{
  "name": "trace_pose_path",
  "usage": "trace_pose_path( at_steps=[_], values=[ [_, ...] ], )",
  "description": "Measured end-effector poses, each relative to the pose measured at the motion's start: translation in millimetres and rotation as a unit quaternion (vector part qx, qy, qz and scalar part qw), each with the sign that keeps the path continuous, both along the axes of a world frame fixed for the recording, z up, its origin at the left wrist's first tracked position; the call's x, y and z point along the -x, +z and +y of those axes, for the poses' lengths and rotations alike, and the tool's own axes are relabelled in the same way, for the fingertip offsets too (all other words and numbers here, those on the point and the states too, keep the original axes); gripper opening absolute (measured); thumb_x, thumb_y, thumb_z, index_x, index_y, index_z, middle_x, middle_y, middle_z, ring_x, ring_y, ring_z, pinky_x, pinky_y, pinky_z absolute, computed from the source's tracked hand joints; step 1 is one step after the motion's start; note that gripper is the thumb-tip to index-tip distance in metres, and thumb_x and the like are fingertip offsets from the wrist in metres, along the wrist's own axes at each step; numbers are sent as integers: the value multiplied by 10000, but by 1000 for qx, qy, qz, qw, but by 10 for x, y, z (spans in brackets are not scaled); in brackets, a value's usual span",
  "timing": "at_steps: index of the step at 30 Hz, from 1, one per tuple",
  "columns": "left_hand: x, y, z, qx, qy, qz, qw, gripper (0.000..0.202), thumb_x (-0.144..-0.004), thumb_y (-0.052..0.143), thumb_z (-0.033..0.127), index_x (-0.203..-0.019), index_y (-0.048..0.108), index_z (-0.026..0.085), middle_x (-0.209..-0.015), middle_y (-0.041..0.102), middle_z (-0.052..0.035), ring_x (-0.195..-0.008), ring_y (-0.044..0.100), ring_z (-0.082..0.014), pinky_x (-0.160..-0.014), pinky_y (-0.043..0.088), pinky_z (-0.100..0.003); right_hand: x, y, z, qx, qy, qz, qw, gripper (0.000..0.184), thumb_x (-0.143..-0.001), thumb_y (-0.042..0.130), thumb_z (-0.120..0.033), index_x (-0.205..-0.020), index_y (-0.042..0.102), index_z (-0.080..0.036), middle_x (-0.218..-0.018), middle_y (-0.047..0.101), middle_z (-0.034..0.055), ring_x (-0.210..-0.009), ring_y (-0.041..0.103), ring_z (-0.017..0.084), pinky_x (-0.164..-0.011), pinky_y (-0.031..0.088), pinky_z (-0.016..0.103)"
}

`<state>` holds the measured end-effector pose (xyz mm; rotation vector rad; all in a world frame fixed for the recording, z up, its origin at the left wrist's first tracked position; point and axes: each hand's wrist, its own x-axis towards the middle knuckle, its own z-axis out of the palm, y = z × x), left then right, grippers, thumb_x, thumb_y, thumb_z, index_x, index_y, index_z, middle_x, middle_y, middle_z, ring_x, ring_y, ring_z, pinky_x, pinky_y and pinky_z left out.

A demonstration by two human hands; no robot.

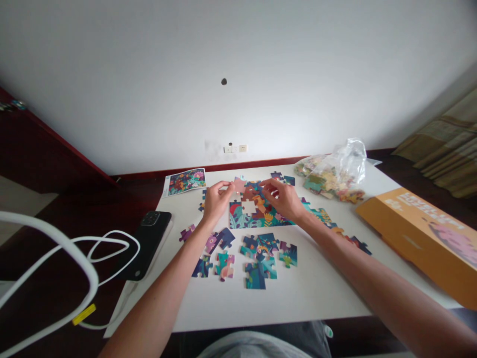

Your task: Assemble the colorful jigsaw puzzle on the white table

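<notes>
A pale pink cardboard jigsaw piece is sitting up at the far edge of a partly built teal, orange and red jigsaw, and the left hand is pinching it, fingertips and thumb closed on its edge. The right hand is coming in from the other side, fingers bunched together over a reddish-brown jigsaw piece, though I can't tell whether they're actually gripping it. Both bare forearms are stretching forward across the table, wrists bent slightly downward.

A cluster of loose teal and purple jigsaw pieces is lying just below the build, and more are trailing off toward the right. To the far left, a printed picture sheet is showing a matching colourful design. A clear plastic bag stuffed with more pieces is slumping at the far right corner, beside a long orange cardboard box whose white lettering is too angled to read.

All of this is playing out on a white tabletop, with a black smartphone and a looped white cable off to the left. Behind, a white wall is carrying twin electrical sockets.
</notes>
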<state>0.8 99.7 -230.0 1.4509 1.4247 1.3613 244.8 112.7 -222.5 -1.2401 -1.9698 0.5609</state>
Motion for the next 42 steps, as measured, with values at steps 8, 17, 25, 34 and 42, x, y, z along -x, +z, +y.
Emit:
trace_pose_path(
  at_steps=[8, 17, 25, 34, 42],
  values=[
    [-11, 11, -22, -10, -33, 5, 999, 354, -890, 710, 526, -908, 727, 173, -512, 443, 54, -459, 351, -102, -472, 206, -238, 21, -2, -10, 14, 36, 4, 999, 321, -944, 616, -328, -1249, 670, -243, -926, 766, 17, -721, 687, 163, -734, 571, 322],
    [-49, 11, -24, -50, -25, -8, 998, 328, -898, 714, 506, -880, 728, 179, -595, 505, 34, -555, 449, -121, -542, 330, -242, 35, -1, -54, 51, 115, 30, 992, 481, -897, 697, -297, -1369, 604, -301, -1060, 804, -1, -862, 744, 191, -844, 596, 353],
    [-203, 51, -130, 37, -146, -136, 979, 346, -916, 693, 520, -945, 618, 183, -703, 679, -14, -534, 543, -107, -536, 413, -222, 131, -30, -88, 83, 102, 99, 986, 374, -890, 711, -478, -1152, 681, -212, -1048, 788, 61, -929, 742, 235, -812, 596, 352],
    [-218, 83, -178, -30, -161, 38, 986, 252, -927, 694, 391, -1090, 667, 201, -968, 687, -37, -728, 632, -134, -627, 476, -223, 135, -26, -97, 194, 128, 203, 951, 220, -842, 704, -357, -941, 554, -230, -788, 730, -9, -695, 709, 191, -644, 574, 301],
    [-194, 127, -166, -33, -217, 20, 975, 296, -948, 674, 426, -1125, 707, 191, -1093, 719, -89, -888, 693, -181, -705, 538, -239, 114, -14, -82, 171, 139, 153, 963, 295, -905, 657, -461, -1004, 713, -189, -800, 748, 20, -686, 700, 183, -674, 586, 310]
  ],
)
